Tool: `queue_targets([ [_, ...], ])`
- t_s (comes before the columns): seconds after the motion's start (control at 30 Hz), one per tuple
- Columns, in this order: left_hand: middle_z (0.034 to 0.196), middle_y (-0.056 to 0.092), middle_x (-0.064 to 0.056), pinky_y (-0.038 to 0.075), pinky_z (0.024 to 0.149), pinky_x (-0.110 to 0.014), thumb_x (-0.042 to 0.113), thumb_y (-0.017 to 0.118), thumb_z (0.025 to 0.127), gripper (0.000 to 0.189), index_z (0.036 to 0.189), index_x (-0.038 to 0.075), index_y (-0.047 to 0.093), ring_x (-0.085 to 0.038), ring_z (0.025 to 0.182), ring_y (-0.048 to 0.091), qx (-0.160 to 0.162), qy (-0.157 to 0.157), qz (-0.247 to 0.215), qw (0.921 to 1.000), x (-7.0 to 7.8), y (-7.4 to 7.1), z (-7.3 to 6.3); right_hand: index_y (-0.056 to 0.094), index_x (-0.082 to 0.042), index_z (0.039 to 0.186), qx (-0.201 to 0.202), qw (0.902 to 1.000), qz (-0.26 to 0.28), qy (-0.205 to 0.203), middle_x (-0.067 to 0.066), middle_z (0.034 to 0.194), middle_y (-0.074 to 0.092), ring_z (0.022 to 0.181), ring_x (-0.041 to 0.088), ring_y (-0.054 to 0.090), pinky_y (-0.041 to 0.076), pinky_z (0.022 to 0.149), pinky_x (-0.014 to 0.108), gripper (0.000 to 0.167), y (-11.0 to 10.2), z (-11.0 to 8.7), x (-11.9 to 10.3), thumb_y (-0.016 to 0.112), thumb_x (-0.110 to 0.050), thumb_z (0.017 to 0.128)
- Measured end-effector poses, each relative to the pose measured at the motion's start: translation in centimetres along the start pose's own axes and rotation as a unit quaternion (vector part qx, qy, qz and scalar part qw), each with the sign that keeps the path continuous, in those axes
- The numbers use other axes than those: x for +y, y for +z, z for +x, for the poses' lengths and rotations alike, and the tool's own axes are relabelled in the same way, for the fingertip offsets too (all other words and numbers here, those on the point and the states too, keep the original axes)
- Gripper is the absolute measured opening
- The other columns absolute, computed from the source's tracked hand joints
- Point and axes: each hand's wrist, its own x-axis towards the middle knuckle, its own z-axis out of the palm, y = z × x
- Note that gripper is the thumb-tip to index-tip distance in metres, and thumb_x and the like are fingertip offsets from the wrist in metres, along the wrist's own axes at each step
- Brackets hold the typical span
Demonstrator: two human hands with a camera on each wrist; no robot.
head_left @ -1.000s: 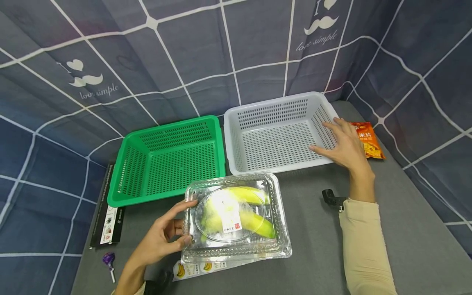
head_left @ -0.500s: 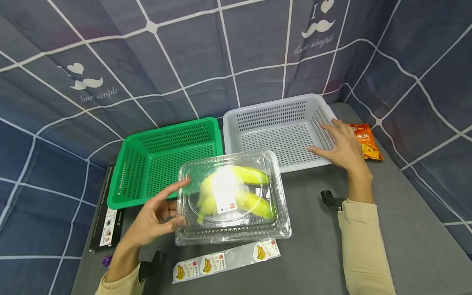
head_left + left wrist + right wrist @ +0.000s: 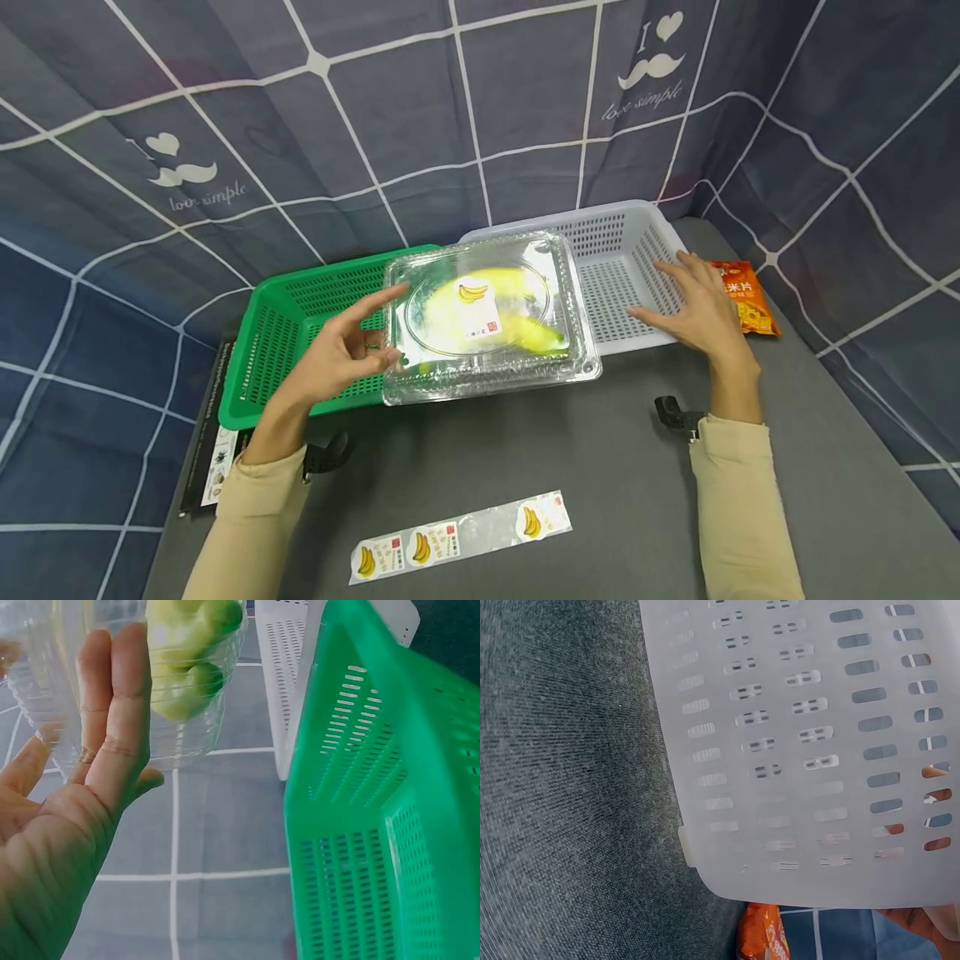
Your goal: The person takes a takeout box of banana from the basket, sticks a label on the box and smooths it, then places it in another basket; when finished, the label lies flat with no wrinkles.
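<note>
My left hand (image 3: pixel 335 354) grips the left edge of a clear plastic clamshell box (image 3: pixel 491 383) with bananas (image 3: pixel 528 332) inside. A banana label is on its lid. In the head view the box covers parts of the green basket (image 3: pixel 240 400) and the white basket (image 3: pixel 637 342). The left wrist view shows two fingers (image 3: pixel 127 712) lying straight against the box. My right hand (image 3: pixel 705 304) lies over the white basket's right rim, fingers and thumb spread. Through the wall's slots, the right wrist view shows bits of skin; the rest of that hand is mostly hidden.
A strip of banana stickers (image 3: pixel 461 536) lies on the grey table (image 3: pixel 600 467). An orange snack bag (image 3: pixel 747 298) is right of the white basket. A black box (image 3: pixel 198 467) lies partly under the green basket's left side. A checked curtain (image 3: pixel 525 92) surrounds the table.
My left hand has carried the clear box up and away from me, from above the sticker strip to over the baskets. The sticker strip is uncovered. My right hand stays at the white rim.
</note>
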Motion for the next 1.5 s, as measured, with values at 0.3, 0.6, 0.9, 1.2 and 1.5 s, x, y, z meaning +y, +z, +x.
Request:
queue_targets([
  [0.3,0.162,0.022,-0.005,0.052,0.065,-0.029,0.0,0.066,0.091,0.077,0.156,0.019,0.029,-0.015,0.091,0.07,0.005,-0.076,0.041,0.9963,-0.8,-0.2,4.6,0.051,-0.012,0.142,0.002,1.0,0.003,-0.001,0.02,0.157,0.029,0.143,0.047,0.022,0.023,0.104,0.073,0.086,0.1,-0.3,0.1,0.082,-0.05,0.072],
  [0.6,0.163,0.021,-0.004,0.056,0.077,-0.037,0.005,0.066,0.093,0.076,0.156,0.024,0.028,-0.017,0.083,0.07,-0.004,-0.129,0.043,0.9907,-2.5,0.5,9.2,0.05,-0.012,0.142,-0.008,0.9999,-0.001,0.011,0.02,0.158,0.027,0.145,0.046,0.019,0.022,0.106,0.073,0.086,0.0,-0.4,-0.1,0.082,-0.051,0.072],
  [0.9,0.161,0.019,-0.012,0.056,0.079,-0.046,0.014,0.068,0.093,0.075,0.155,0.027,0.029,-0.022,0.079,0.068,-0.006,-0.158,0.065,0.9853,-4.0,1.5,12.5,0.053,-0.013,0.139,0.003,1.0,0.001,0.0,0.02,0.156,0.031,0.144,0.045,0.022,0.021,0.108,0.07,0.084,0.2,-0.4,0.3,0.085,-0.047,0.07],
  [1.2,0.161,0.018,-0.016,0.057,0.075,-0.037,0.019,0.068,0.094,0.073,0.155,0.028,0.03,-0.023,0.076,0.07,-0.057,-0.191,0.134,0.9708,-5.3,2.9,14.7,0.053,-0.012,0.14,0.002,1.0,0.007,0.001,0.02,0.156,0.031,0.144,0.044,0.022,0.023,0.106,0.071,0.084,0.0,-0.4,0.1,0.085,-0.046,0.07],
  [1.5,0.16,0.03,-0.002,0.038,0.108,-0.049,0.025,0.07,0.092,0.072,0.154,0.024,0.032,-0.03,0.123,0.055,-0.055,-0.178,0.23,0.9552,-5.9,4.4,15.8,0.053,-0.012,0.14,0.005,1.0,0.007,-0.001,0.019,0.156,0.031,0.144,0.044,0.023,0.023,0.106,0.071,0.086,0.2,0.0,0.2,0.085,-0.048,0.069],
])
